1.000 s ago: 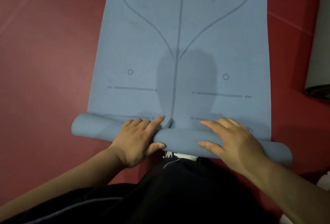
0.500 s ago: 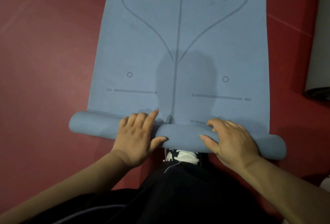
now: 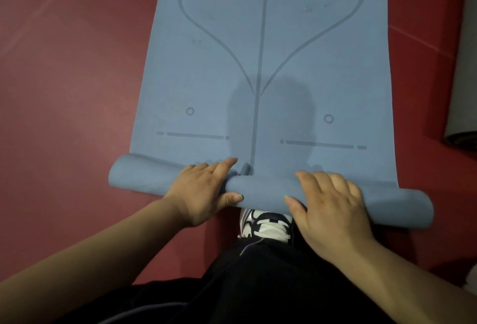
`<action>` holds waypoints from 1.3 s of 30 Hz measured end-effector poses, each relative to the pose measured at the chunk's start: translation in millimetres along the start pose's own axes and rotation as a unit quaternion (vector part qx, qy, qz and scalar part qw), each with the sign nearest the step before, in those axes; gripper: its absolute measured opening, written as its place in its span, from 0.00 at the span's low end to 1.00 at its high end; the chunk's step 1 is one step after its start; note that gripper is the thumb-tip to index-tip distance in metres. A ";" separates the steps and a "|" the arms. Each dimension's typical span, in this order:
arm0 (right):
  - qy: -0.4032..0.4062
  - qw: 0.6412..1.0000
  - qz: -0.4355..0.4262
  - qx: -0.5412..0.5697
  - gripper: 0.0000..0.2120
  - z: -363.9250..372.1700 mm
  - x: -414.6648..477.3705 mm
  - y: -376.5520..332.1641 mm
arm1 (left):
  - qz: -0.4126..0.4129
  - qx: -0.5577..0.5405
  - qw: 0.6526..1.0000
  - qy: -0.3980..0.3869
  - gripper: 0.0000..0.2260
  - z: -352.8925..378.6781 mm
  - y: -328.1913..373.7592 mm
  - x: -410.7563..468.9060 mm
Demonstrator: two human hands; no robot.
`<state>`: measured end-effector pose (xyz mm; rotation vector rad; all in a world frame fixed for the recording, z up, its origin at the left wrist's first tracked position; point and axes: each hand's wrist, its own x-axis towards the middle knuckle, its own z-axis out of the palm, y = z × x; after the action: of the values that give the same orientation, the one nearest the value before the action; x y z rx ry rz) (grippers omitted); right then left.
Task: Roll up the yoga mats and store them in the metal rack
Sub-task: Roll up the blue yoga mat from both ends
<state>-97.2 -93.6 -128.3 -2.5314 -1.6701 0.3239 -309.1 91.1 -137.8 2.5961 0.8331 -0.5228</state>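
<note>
1. The blue yoga mat [image 3: 263,65] lies lengthwise on the red floor [image 3: 64,78], its flat part running away from the person to the top edge of the view.
2. Its near end is rolled into a thick tube, the rolled end [image 3: 260,190], which lies across the mat just in front of the person. The tube is skewed: its left tip sticks out past the mat's left edge and its right tip past the right edge, nearer the person.
3. The left hand [image 3: 204,189] lies over the left half of the tube, fingers nearly straight and close together, reaching across the top to the flat mat. Its thumb lies against the tube's near face.
4. The right hand [image 3: 333,210] grips the right half. Its fingers bend over the top with the knuckles raised, and the thumb tucks against the near side.
5. Printed lines mark the flat part: a centre line, two curves meeting on it, two small circles and two dashed bars.
6. A white and black shoe [image 3: 265,225] shows just behind the tube, between the hands, above black trousers [image 3: 258,285].
7. A grey mat [image 3: 464,78] lies on the floor at the right edge, apart from the blue one.
</note>
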 end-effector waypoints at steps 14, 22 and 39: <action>-0.189 0.981 -0.008 0.036 0.35 2.1 45.2 22.1 | 0.037 0.065 0.988 0.136 0.39 -1.7 1.3 -0.7; -0.123 0.992 -0.041 0.006 0.32 -2.9 41.8 17.5 | 0.038 0.061 0.997 0.041 0.44 -9.1 -9.2 16.9; -0.264 0.957 -0.108 0.049 0.39 -7.0 67.3 34.3 | 0.035 0.099 0.987 0.120 0.35 -4.2 -26.4 7.5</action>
<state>-39.3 -45.2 -136.5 -2.2824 -2.0104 1.1108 -318.5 116.5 -143.5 2.9019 0.7947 -0.2897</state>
